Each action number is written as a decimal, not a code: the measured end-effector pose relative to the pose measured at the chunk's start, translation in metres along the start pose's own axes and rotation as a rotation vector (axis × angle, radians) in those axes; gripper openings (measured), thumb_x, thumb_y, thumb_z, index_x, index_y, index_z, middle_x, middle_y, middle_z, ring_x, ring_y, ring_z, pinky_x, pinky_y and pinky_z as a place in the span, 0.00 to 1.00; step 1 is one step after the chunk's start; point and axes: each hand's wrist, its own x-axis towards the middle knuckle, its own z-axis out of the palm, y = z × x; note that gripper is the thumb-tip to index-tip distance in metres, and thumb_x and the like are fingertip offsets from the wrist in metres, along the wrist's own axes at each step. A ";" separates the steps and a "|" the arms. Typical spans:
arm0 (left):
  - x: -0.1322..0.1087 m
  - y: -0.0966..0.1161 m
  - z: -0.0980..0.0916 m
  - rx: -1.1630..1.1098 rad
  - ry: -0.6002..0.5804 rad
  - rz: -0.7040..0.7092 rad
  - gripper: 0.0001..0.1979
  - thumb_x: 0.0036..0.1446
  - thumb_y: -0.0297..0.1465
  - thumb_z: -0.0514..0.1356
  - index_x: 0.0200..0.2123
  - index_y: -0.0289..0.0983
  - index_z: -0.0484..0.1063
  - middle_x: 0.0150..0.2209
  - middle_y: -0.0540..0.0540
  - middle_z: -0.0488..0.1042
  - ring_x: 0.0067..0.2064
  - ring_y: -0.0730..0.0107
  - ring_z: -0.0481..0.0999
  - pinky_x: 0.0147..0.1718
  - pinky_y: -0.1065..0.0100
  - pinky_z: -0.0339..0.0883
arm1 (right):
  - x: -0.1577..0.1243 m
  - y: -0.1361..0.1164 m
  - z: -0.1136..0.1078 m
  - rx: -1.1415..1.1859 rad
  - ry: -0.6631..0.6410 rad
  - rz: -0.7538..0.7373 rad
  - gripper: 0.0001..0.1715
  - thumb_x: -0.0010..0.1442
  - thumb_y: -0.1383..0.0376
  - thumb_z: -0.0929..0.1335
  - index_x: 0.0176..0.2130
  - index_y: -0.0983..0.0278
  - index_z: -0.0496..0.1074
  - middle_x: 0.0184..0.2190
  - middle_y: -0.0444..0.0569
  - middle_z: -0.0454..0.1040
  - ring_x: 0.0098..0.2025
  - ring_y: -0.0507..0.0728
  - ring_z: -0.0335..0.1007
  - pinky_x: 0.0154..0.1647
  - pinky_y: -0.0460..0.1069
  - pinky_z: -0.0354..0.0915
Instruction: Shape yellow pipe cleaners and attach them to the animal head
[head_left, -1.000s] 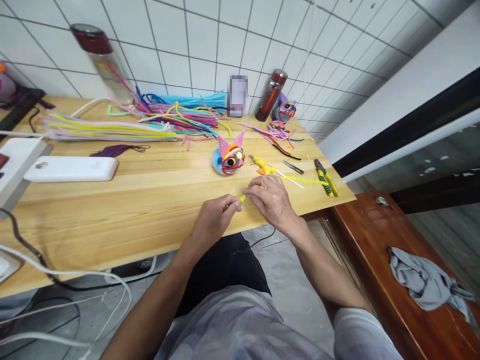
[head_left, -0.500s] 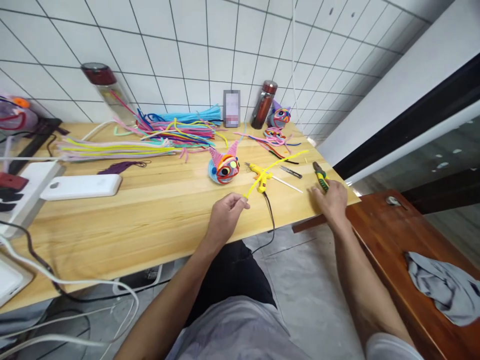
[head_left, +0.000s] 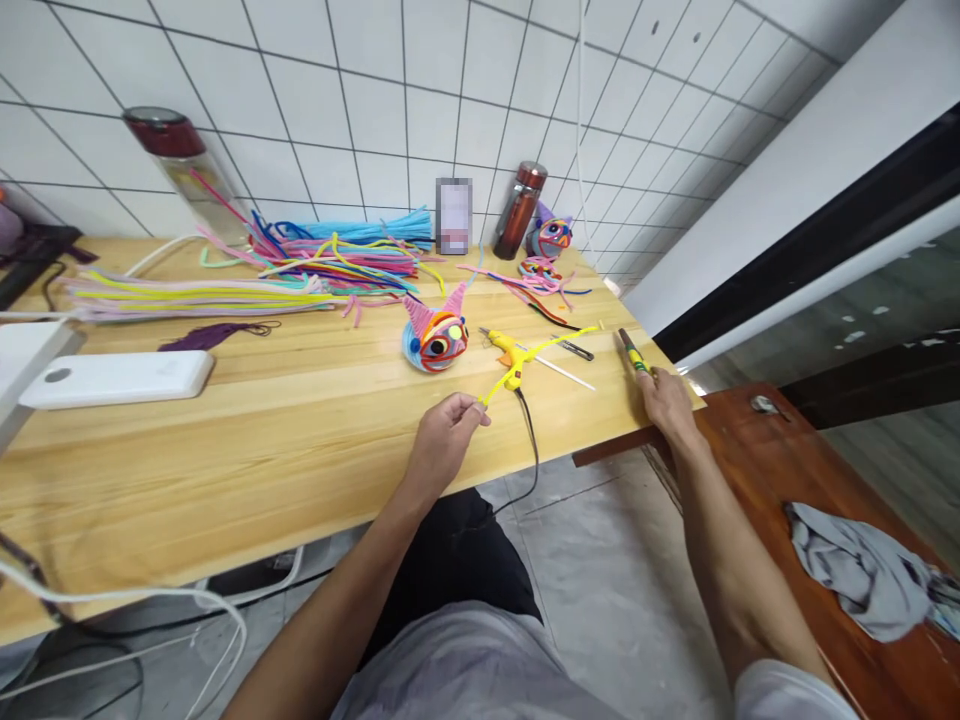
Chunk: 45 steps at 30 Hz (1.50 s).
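Between its thumb and fingers my left hand (head_left: 444, 440) pinches one end of a yellow pipe cleaner (head_left: 559, 341). The strip slants up to the right, passing in front of a yellow glue gun (head_left: 498, 342) that lies on the table. At the table's right end my right hand (head_left: 670, 405) is closed round the handles of green-and-yellow pliers (head_left: 634, 354), whose jaws point away from me. Left of the glue gun sits a round figure (head_left: 437, 345) wrapped in coloured pipe cleaners, with pink pointed ears. A dark snipping tool (head_left: 574, 347) and a white glue stick (head_left: 571, 376) lie between my hands.
Bundles of pipe cleaners (head_left: 202, 297) lie along the back left. Behind stand a clear bottle (head_left: 196, 180), a phone (head_left: 454, 215), a red flask (head_left: 519, 212) and another figure (head_left: 551, 236). A white power bank (head_left: 120, 378) lies left. The glue gun's cord (head_left: 534, 440) hangs over the front edge.
My right hand has closed round the pliers' handles, and the pliers have turned slightly. My left hand still pinches the yellow pipe cleaner. The view has shifted a little to the right.
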 end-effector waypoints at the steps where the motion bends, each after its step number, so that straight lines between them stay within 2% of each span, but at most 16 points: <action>1: 0.001 -0.001 0.000 -0.006 0.000 -0.009 0.16 0.61 0.45 0.61 0.33 0.38 0.77 0.30 0.50 0.77 0.26 0.74 0.62 0.28 0.69 0.58 | -0.012 0.001 -0.004 0.055 -0.001 -0.002 0.38 0.69 0.39 0.61 0.52 0.68 0.79 0.54 0.72 0.79 0.61 0.77 0.72 0.64 0.68 0.65; 3: 0.002 -0.002 0.000 -0.032 0.002 -0.017 0.16 0.61 0.46 0.62 0.33 0.38 0.76 0.31 0.50 0.78 0.26 0.74 0.62 0.27 0.69 0.58 | -0.045 -0.001 -0.010 0.173 0.000 -0.003 0.40 0.69 0.36 0.58 0.53 0.63 0.78 0.52 0.62 0.81 0.56 0.71 0.76 0.57 0.62 0.72; 4: 0.002 -0.002 0.001 -0.049 0.007 -0.014 0.16 0.60 0.46 0.63 0.33 0.38 0.76 0.31 0.50 0.78 0.26 0.74 0.62 0.27 0.69 0.58 | -0.065 -0.004 -0.012 0.392 -0.003 0.015 0.40 0.68 0.34 0.61 0.52 0.62 0.78 0.50 0.60 0.82 0.52 0.70 0.78 0.53 0.61 0.74; 5: 0.003 -0.001 0.002 -0.066 0.014 -0.008 0.16 0.60 0.45 0.63 0.33 0.38 0.76 0.30 0.49 0.78 0.26 0.74 0.62 0.28 0.69 0.58 | -0.086 -0.010 -0.014 0.619 -0.068 0.026 0.41 0.65 0.31 0.63 0.51 0.61 0.79 0.47 0.59 0.82 0.48 0.69 0.78 0.48 0.60 0.75; 7: 0.003 0.002 0.005 -0.094 0.036 0.006 0.15 0.59 0.45 0.64 0.32 0.38 0.76 0.30 0.49 0.78 0.26 0.74 0.63 0.28 0.69 0.59 | -0.128 -0.028 -0.018 0.935 -0.323 0.027 0.40 0.58 0.30 0.71 0.49 0.60 0.81 0.46 0.58 0.82 0.41 0.65 0.78 0.42 0.59 0.75; 10: 0.002 0.012 0.009 -0.135 0.068 0.029 0.14 0.58 0.43 0.64 0.31 0.38 0.76 0.29 0.49 0.77 0.26 0.74 0.63 0.27 0.70 0.59 | -0.179 -0.063 -0.022 1.075 -0.704 0.079 0.28 0.53 0.47 0.82 0.47 0.60 0.82 0.47 0.56 0.82 0.36 0.59 0.72 0.39 0.55 0.72; 11: 0.002 0.015 0.010 -0.149 0.072 0.039 0.14 0.58 0.43 0.64 0.30 0.38 0.76 0.29 0.49 0.77 0.26 0.74 0.63 0.27 0.70 0.59 | -0.191 -0.074 -0.022 1.099 -0.763 0.098 0.26 0.53 0.50 0.83 0.46 0.59 0.82 0.47 0.55 0.82 0.37 0.58 0.72 0.40 0.54 0.72; 14: 0.000 0.026 0.007 -0.184 0.075 0.072 0.14 0.58 0.43 0.64 0.30 0.38 0.75 0.28 0.49 0.77 0.26 0.74 0.63 0.26 0.70 0.59 | -0.212 -0.098 -0.018 1.107 -0.802 0.104 0.25 0.52 0.54 0.83 0.47 0.58 0.82 0.45 0.52 0.82 0.40 0.59 0.73 0.44 0.54 0.71; 16: -0.002 0.033 0.004 -0.199 0.081 0.093 0.13 0.58 0.42 0.64 0.30 0.38 0.75 0.28 0.49 0.77 0.26 0.74 0.64 0.26 0.70 0.59 | -0.215 -0.109 -0.014 1.070 -0.851 0.078 0.23 0.52 0.55 0.81 0.46 0.58 0.81 0.41 0.51 0.82 0.41 0.59 0.74 0.44 0.54 0.71; 19: -0.006 0.040 -0.001 -0.214 0.081 0.119 0.13 0.58 0.42 0.64 0.30 0.39 0.75 0.29 0.49 0.79 0.27 0.73 0.67 0.27 0.70 0.61 | -0.209 -0.121 -0.008 0.953 -0.923 0.032 0.17 0.55 0.55 0.78 0.41 0.62 0.81 0.33 0.49 0.80 0.35 0.57 0.72 0.36 0.51 0.68; 21: -0.008 0.043 -0.002 -0.218 0.071 0.128 0.13 0.58 0.43 0.64 0.31 0.39 0.75 0.31 0.48 0.81 0.28 0.72 0.70 0.28 0.69 0.63 | -0.205 -0.129 -0.008 0.862 -0.907 0.018 0.18 0.58 0.53 0.76 0.42 0.63 0.81 0.33 0.50 0.80 0.32 0.57 0.71 0.28 0.48 0.64; 23: -0.011 0.043 -0.002 -0.220 0.059 0.132 0.14 0.59 0.43 0.63 0.32 0.38 0.75 0.32 0.47 0.82 0.30 0.71 0.72 0.30 0.68 0.65 | -0.203 -0.137 -0.009 0.797 -0.881 0.004 0.21 0.60 0.50 0.76 0.44 0.63 0.80 0.38 0.53 0.81 0.35 0.59 0.75 0.25 0.48 0.65; 26: -0.014 0.043 -0.002 -0.230 0.043 0.130 0.13 0.59 0.43 0.63 0.33 0.38 0.75 0.35 0.45 0.84 0.32 0.69 0.76 0.33 0.68 0.67 | -0.202 -0.146 -0.011 0.745 -0.864 -0.017 0.25 0.58 0.46 0.78 0.43 0.62 0.80 0.45 0.55 0.82 0.44 0.63 0.79 0.35 0.52 0.78; 29: -0.018 0.041 -0.003 -0.255 0.030 0.109 0.13 0.59 0.43 0.63 0.35 0.39 0.75 0.38 0.44 0.84 0.35 0.67 0.80 0.34 0.67 0.69 | -0.200 -0.151 -0.010 0.690 -0.853 -0.037 0.27 0.58 0.43 0.78 0.43 0.62 0.80 0.45 0.54 0.82 0.48 0.64 0.79 0.44 0.57 0.81; 35: -0.025 0.038 -0.007 -0.173 -0.010 0.121 0.11 0.61 0.40 0.62 0.33 0.39 0.74 0.32 0.49 0.78 0.37 0.66 0.79 0.34 0.68 0.68 | -0.192 -0.152 -0.007 0.515 -0.821 -0.151 0.27 0.62 0.40 0.74 0.38 0.61 0.77 0.36 0.50 0.78 0.40 0.62 0.77 0.42 0.55 0.78; 45: -0.024 0.037 -0.011 -0.071 -0.063 0.080 0.07 0.62 0.34 0.60 0.32 0.39 0.73 0.31 0.49 0.78 0.36 0.67 0.78 0.34 0.69 0.68 | -0.189 -0.163 -0.009 0.301 -0.725 -0.322 0.23 0.66 0.45 0.68 0.40 0.61 0.76 0.33 0.47 0.78 0.36 0.60 0.75 0.40 0.53 0.68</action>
